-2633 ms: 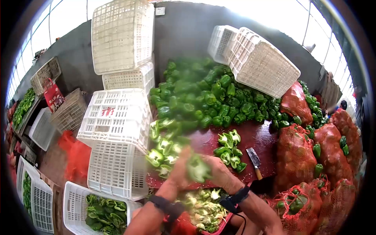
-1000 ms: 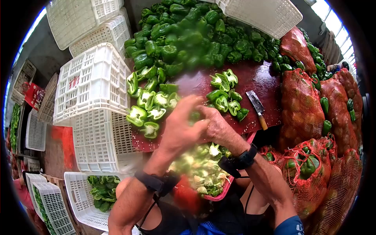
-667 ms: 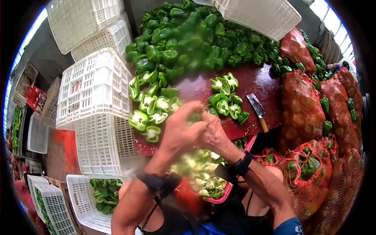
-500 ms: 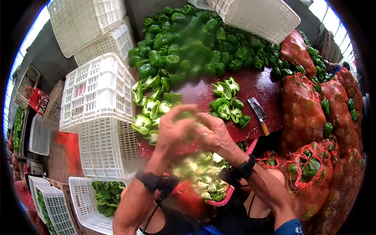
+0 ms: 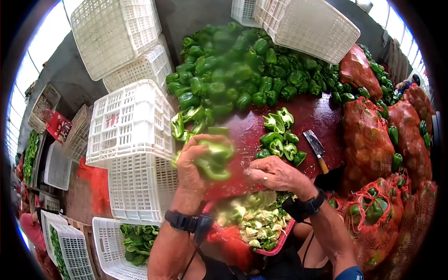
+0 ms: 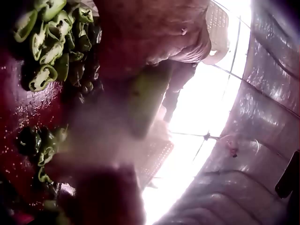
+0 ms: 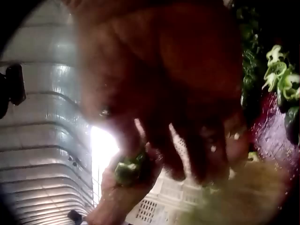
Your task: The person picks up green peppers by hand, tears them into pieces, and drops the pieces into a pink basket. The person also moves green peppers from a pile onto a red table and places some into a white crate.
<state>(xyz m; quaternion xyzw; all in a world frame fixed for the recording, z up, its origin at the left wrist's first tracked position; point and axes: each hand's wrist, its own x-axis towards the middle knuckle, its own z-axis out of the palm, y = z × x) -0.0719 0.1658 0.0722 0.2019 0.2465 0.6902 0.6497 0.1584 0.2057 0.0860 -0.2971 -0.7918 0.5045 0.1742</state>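
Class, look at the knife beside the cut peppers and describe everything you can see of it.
The broad-bladed knife with a light brown handle lies flat on the dark red tabletop, to the right of the cut green peppers. Its grey blade looks like metal, with lighter and darker patches; its handle looks wooden. The blade points away from the person, and the handle slants back towards the table's near edge. Neither hand touches it.

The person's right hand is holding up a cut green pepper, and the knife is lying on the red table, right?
Not quite: the head view shows the left hand holding up the cut green pepper. The knife is lying on the red table.
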